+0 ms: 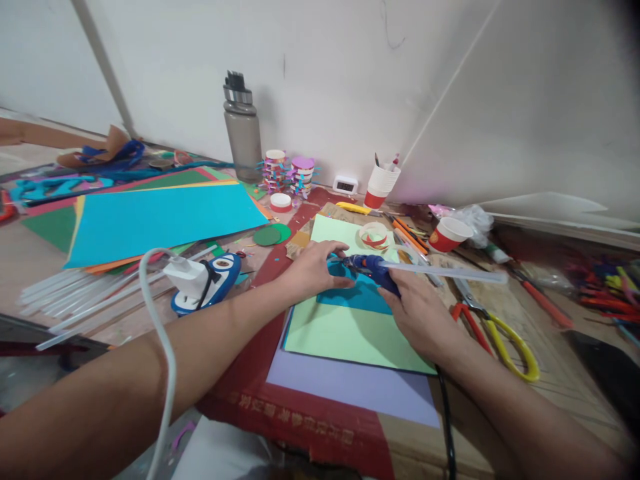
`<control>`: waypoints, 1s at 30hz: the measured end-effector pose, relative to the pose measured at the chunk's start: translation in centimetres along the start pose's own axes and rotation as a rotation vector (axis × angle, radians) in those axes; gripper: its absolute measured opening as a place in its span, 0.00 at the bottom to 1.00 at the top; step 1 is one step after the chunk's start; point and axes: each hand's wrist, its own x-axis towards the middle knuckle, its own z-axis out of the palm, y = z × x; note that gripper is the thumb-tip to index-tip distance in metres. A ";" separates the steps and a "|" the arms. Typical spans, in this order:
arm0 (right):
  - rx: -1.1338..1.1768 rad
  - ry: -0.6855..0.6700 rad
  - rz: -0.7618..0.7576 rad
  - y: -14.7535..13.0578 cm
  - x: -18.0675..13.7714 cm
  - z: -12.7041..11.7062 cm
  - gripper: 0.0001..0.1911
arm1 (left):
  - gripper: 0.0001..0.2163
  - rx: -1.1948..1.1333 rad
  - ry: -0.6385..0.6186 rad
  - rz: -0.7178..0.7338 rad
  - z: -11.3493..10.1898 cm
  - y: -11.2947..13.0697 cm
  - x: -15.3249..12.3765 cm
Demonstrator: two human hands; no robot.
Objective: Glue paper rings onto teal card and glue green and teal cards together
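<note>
Apparently mid-gluing: gripping a glue gun (373,265) in the right hand (423,313) over blue paper (350,300) on a pale-green sheet (345,340), curving the left hand (311,270) with parted fingers beside its tip; cannot tell whether pinching anything. Seemingly done with two fringed paper cups (302,179); cannot judge the amount left. Counted: one glue gun, two green discs (267,236), one water bottle (243,137).
</note>
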 end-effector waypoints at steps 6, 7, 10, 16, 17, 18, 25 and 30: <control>0.005 -0.016 0.010 0.1 -0.2 -0.6 0.15 | 0.31 -0.009 -0.007 0.010 0.0 -0.1 0.0; 0.012 -0.014 0.006 0.1 -0.3 -0.6 0.15 | 0.30 -0.010 -0.006 0.012 0.0 -0.1 0.0; 0.021 0.002 -0.007 0.1 -0.3 -0.7 0.15 | 0.30 -0.007 -0.002 0.015 0.1 -0.2 0.1; 0.041 -0.023 -0.003 -0.4 0.1 -0.5 0.14 | 0.31 -0.004 0.000 -0.001 0.0 0.0 0.1; 0.055 -0.037 0.002 -0.4 0.2 -0.4 0.14 | 0.31 -0.008 -0.001 -0.004 0.0 0.0 0.1; 0.068 -0.049 0.009 -0.5 0.3 -0.4 0.14 | 0.31 -0.012 -0.005 -0.006 0.0 0.1 0.1; 0.129 -0.069 0.051 -0.5 0.5 0.2 0.15 | 0.30 0.000 0.005 0.001 0.0 0.2 0.0; 0.161 -0.086 0.031 -0.7 0.7 0.3 0.16 | 0.31 -0.023 0.004 0.011 0.0 0.0 0.1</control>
